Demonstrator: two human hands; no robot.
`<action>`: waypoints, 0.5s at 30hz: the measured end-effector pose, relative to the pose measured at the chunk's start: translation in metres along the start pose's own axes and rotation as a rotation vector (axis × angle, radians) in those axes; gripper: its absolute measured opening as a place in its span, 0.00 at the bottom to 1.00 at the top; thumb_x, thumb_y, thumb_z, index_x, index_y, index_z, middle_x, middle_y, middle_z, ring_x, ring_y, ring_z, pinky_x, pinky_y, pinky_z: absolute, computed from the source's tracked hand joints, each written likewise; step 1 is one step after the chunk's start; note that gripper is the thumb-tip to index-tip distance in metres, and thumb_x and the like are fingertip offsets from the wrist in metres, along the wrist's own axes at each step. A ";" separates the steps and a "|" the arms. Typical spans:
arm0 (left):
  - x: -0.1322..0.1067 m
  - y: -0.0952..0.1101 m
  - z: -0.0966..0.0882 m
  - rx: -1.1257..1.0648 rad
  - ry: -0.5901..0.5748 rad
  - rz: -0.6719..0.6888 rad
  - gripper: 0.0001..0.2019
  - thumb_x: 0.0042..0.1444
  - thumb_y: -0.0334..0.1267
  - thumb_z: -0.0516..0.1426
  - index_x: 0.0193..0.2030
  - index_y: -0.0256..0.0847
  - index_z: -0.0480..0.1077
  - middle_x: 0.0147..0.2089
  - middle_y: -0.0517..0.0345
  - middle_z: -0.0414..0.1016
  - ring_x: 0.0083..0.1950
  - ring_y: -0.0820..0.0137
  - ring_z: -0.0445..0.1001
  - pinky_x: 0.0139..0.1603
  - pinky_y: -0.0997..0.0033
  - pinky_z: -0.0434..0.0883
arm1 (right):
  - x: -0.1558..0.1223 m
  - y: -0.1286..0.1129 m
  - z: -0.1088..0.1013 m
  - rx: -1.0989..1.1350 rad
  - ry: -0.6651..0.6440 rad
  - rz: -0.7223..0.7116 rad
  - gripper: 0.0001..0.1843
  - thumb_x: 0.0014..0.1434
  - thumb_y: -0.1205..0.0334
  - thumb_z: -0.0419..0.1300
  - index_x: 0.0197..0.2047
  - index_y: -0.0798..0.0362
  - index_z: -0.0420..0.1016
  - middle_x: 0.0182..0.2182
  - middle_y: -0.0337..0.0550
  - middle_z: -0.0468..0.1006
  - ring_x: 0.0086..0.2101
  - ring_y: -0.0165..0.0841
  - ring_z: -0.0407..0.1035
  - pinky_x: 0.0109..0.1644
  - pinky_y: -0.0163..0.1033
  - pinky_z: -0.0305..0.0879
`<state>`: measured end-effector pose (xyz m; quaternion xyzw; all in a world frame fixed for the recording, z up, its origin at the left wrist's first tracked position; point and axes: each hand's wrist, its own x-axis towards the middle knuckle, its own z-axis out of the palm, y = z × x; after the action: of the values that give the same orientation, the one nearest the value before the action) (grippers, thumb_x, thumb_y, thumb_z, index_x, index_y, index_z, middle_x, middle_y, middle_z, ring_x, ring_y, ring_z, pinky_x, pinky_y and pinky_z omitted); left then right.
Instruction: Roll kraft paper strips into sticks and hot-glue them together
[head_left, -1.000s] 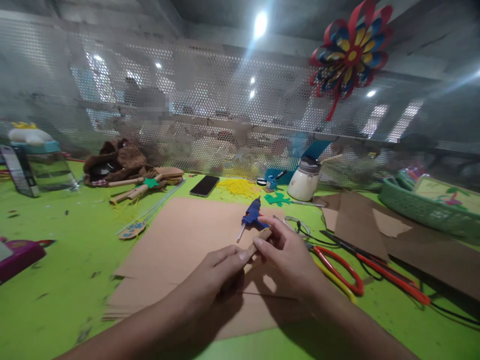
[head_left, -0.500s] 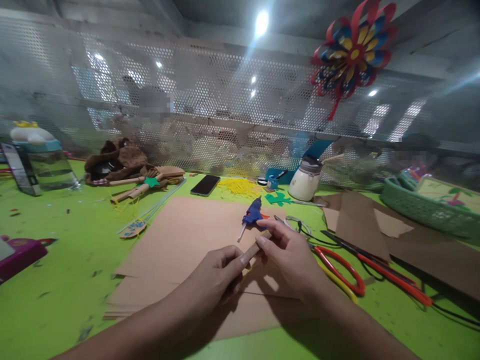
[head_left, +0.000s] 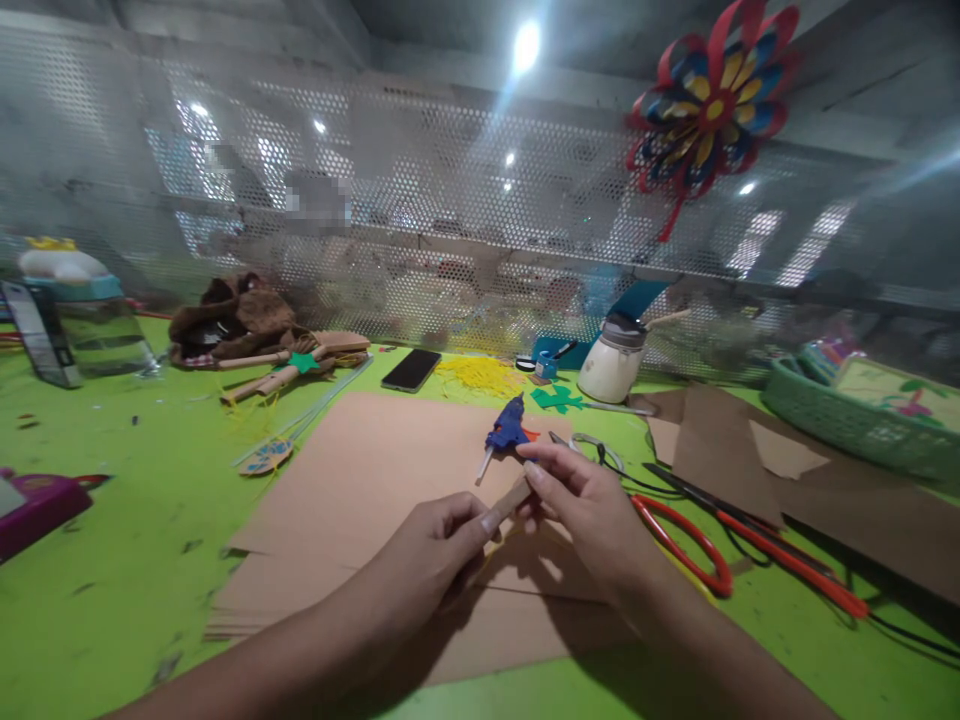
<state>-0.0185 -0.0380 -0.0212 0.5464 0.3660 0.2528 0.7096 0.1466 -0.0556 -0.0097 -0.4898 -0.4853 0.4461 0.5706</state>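
Between my two hands is a narrow brown cardboard strip (head_left: 511, 501), tilted up to the right. My left hand (head_left: 442, 545) pinches its lower end between thumb and fingers. The thumb and fingers of my right hand (head_left: 581, 500) close on its upper end. A bit of yellow shows under the strip, too small to make out. Beneath both hands lie stacked brown paper sheets (head_left: 360, 470). A blue glue gun (head_left: 508, 426) with a glue stick in its back rests on the sheets, just beyond my right hand.
Right of my hands lie red-handled scissors (head_left: 690, 545), a black cord and brown cardboard pieces (head_left: 720, 450). A green basket (head_left: 862, 415) stands far right. Behind are a black phone (head_left: 411, 370), yellow paper shreds (head_left: 480, 375) and a white jar (head_left: 611, 360). At left is a purple object (head_left: 45, 510).
My right thumb and fingers have shifted on the strip, now covering its upper end. My left hand keeps its pinch, almost unmoved.
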 end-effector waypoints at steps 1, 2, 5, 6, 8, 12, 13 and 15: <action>0.000 0.000 -0.001 0.003 -0.009 0.004 0.14 0.54 0.50 0.55 0.31 0.40 0.63 0.19 0.67 0.55 0.19 0.79 0.49 0.20 0.77 0.47 | 0.000 0.000 0.000 0.015 -0.003 0.004 0.20 0.50 0.52 0.62 0.43 0.56 0.70 0.22 0.36 0.71 0.23 0.30 0.69 0.27 0.36 0.66; 0.001 -0.001 -0.001 -0.002 -0.025 0.008 0.14 0.54 0.50 0.54 0.31 0.40 0.63 0.20 0.67 0.55 0.19 0.79 0.48 0.20 0.76 0.47 | 0.001 0.001 -0.001 0.027 -0.006 0.009 0.20 0.50 0.52 0.62 0.42 0.56 0.71 0.22 0.36 0.71 0.23 0.30 0.68 0.26 0.36 0.66; 0.001 -0.003 -0.002 -0.045 -0.062 -0.003 0.14 0.55 0.51 0.54 0.34 0.41 0.63 0.20 0.68 0.54 0.19 0.79 0.47 0.20 0.76 0.47 | 0.001 0.000 -0.002 0.041 -0.007 0.028 0.20 0.49 0.52 0.63 0.42 0.57 0.71 0.21 0.35 0.71 0.22 0.29 0.68 0.26 0.35 0.65; 0.000 -0.003 -0.001 -0.066 -0.072 -0.013 0.14 0.55 0.51 0.54 0.34 0.41 0.63 0.20 0.68 0.54 0.19 0.79 0.47 0.20 0.76 0.46 | 0.001 -0.001 -0.002 0.041 -0.008 0.032 0.20 0.49 0.53 0.63 0.42 0.57 0.71 0.21 0.35 0.71 0.22 0.28 0.68 0.26 0.35 0.65; -0.001 -0.004 0.000 -0.125 -0.079 -0.018 0.14 0.55 0.51 0.54 0.34 0.41 0.63 0.20 0.68 0.53 0.19 0.79 0.46 0.20 0.76 0.45 | 0.000 -0.002 -0.003 0.034 -0.013 0.035 0.20 0.50 0.53 0.63 0.42 0.57 0.71 0.20 0.35 0.72 0.21 0.28 0.68 0.26 0.34 0.65; -0.002 -0.004 0.003 -0.208 -0.087 -0.002 0.13 0.56 0.48 0.54 0.33 0.40 0.62 0.20 0.68 0.52 0.20 0.79 0.46 0.21 0.75 0.44 | 0.000 -0.003 -0.003 -0.012 -0.020 0.034 0.20 0.51 0.53 0.61 0.43 0.58 0.70 0.18 0.36 0.73 0.19 0.28 0.67 0.25 0.34 0.64; -0.002 -0.003 0.003 -0.213 -0.089 0.000 0.13 0.56 0.48 0.54 0.33 0.40 0.62 0.20 0.68 0.52 0.21 0.79 0.47 0.21 0.74 0.44 | 0.000 -0.003 -0.003 -0.019 -0.020 0.032 0.20 0.51 0.53 0.61 0.43 0.58 0.70 0.18 0.36 0.73 0.19 0.28 0.67 0.25 0.34 0.65; -0.002 -0.003 0.003 -0.213 -0.091 0.008 0.13 0.57 0.48 0.54 0.32 0.40 0.62 0.21 0.68 0.52 0.21 0.79 0.47 0.22 0.74 0.44 | 0.000 -0.002 -0.004 -0.019 -0.020 0.031 0.20 0.51 0.53 0.62 0.42 0.58 0.71 0.19 0.36 0.73 0.19 0.28 0.67 0.25 0.34 0.65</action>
<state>-0.0176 -0.0418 -0.0229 0.4802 0.3025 0.2679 0.7785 0.1501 -0.0568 -0.0074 -0.4984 -0.4873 0.4551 0.5541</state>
